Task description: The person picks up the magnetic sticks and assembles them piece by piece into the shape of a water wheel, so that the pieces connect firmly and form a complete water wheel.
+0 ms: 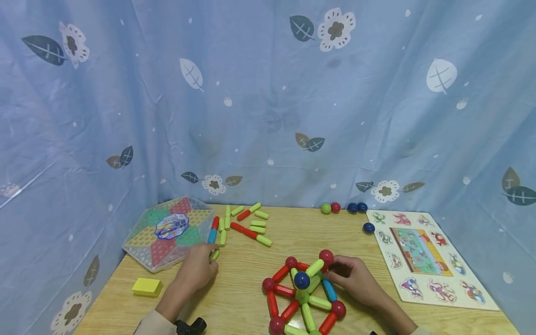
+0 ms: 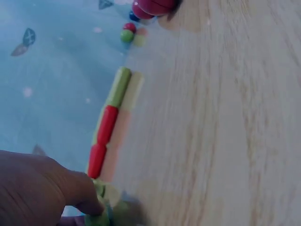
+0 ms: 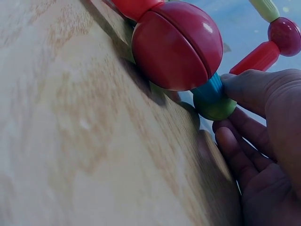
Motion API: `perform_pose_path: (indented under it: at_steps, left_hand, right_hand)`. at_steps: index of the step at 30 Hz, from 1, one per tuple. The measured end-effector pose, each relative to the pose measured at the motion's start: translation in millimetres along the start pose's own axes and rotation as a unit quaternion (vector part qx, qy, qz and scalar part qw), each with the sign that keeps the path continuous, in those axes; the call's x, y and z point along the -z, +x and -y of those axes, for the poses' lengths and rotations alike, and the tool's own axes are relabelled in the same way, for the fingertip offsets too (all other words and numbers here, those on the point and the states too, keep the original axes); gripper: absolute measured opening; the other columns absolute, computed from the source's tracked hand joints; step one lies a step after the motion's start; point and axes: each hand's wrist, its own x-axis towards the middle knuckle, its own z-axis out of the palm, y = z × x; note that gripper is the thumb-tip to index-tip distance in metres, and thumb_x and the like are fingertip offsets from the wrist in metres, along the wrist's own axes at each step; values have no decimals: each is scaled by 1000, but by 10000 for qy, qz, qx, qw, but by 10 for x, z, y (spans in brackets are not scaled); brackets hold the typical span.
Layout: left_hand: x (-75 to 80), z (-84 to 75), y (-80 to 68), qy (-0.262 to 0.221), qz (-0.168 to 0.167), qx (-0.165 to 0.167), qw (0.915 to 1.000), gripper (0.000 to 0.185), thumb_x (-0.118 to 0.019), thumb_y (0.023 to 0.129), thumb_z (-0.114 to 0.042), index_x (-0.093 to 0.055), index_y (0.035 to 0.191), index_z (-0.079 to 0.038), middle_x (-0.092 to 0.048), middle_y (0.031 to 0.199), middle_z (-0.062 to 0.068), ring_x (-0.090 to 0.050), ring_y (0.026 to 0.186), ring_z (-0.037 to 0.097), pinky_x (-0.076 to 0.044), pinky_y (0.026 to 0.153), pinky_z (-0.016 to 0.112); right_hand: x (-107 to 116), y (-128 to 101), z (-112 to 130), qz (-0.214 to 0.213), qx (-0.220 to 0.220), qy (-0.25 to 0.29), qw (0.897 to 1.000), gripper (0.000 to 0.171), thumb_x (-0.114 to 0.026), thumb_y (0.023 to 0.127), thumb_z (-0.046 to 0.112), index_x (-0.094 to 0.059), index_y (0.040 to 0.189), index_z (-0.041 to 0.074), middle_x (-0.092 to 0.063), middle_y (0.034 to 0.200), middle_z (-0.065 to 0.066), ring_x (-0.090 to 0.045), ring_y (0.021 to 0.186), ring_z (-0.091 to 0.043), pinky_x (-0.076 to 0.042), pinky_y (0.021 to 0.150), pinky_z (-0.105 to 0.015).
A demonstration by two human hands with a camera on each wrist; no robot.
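The left hand (image 1: 197,269) lies low on the bench (image 1: 243,279), its fingertips pinching the near end of a green stick (image 1: 215,254) at the bottom of the loose pile; the left wrist view shows the fingers (image 2: 80,195) curled onto that green piece. Just beyond it in that view a red stick (image 2: 102,141) and another green one lie end to end. The pile (image 1: 243,224) of green, red and blue sticks spreads behind the hand, beside a hexagonal game board (image 1: 169,230) in a clear case. A yellow block (image 1: 147,286) sits near the bench's left edge, well apart from the hand.

The right hand (image 1: 353,277) rests on the bench against the right side of the model (image 1: 303,295), a dome of sticks joined by balls. Its fingers are curled around the spot below the upper red ball (image 1: 326,257), and in the right wrist view the thumb (image 3: 254,92) presses a blue and green stick (image 3: 211,96) that meets a large red ball (image 3: 176,44). A dark blue ball (image 1: 301,280) crowns the model's centre.

Farther back, loose balls (image 1: 343,208) in green, red and blue lie near the curtain (image 1: 268,102), one more blue ball (image 1: 368,227) nearer. An animal puzzle board (image 1: 423,258) lies at the bench's right side.
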Motion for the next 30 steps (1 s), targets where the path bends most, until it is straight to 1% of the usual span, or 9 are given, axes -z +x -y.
perform_pose_path:
  at_steps: [2,5,7,10,12,15,20,26,30]
  left_hand:
    - [-10,-45,-5,-247,-105,-22,9996,42,-72,85,7,-77,126,2,-75,100,10,-57,82,15,-48,69,33]
    - [-53,-175,20,-1336,-41,-125,9909,40,-74,92,4,-76,132,-2,-77,111,10,-66,90,14,-57,75,31]
    - [-115,-298,62,-2272,179,-263,9733,38,-75,97,1,-74,134,-4,-76,116,9,-70,97,17,-61,81,28]
    - [-252,-501,122,-3378,604,-505,9379,34,-73,100,0,-71,134,-3,-74,123,12,-72,110,23,-62,88,25]
    - [-365,-640,167,-3747,797,-650,9214,30,-73,101,-2,-70,131,-3,-74,123,12,-72,113,24,-61,91,24]
    - [-516,-834,239,-4000,1015,-797,9074,27,-73,102,-2,-68,128,-6,-73,122,11,-71,114,24,-60,93,23]
    - [-710,-1045,375,-4062,1402,-1016,8972,23,-73,102,-3,-68,124,-9,-72,114,6,-71,109,19,-59,94,22]
    - [-806,-1122,435,-3827,1577,-1195,9024,24,-75,101,-3,-70,124,-5,-73,112,1,-73,109,15,-59,96,23]
    - [-811,-1114,431,-3871,1671,-1156,8994,24,-75,102,-6,-73,126,-4,-75,117,8,-74,109,16,-60,96,24]
  right_hand:
    - [9,-7,-6,-17,18,-28,10000,22,-81,100,15,-79,122,12,-80,111,-5,-73,95,-7,-61,85,-25]
    - [24,-16,-14,-43,8,-57,10000,22,-81,100,15,-79,122,13,-80,111,-5,-72,95,-7,-61,85,-24]
    - [31,-17,-17,-66,2,-65,10000,22,-81,100,15,-79,122,13,-80,111,-5,-72,95,-7,-61,84,-24]
    - [29,-5,-17,-42,-1,-9,10000,22,-81,100,15,-79,122,12,-80,112,-5,-73,96,-7,-62,85,-25]
    - [19,3,-15,-29,19,-2,10000,22,-81,100,15,-79,122,12,-80,111,-4,-73,96,-7,-62,86,-25]
    - [-4,12,-23,-19,73,-4,10000,23,-82,99,14,-79,122,13,-80,110,-3,-73,96,-7,-62,85,-25]
    - [-6,10,-46,-8,75,-19,10000,24,-82,99,15,-79,123,13,-80,110,-2,-73,95,-7,-61,86,-25]
    - [0,5,-43,-8,32,-31,10000,25,-82,99,16,-79,123,14,-80,111,-1,-73,96,-7,-61,87,-25]
    - [-6,8,-30,-18,52,-41,10000,24,-82,99,15,-79,122,15,-80,110,-1,-73,95,-7,-61,86,-24]
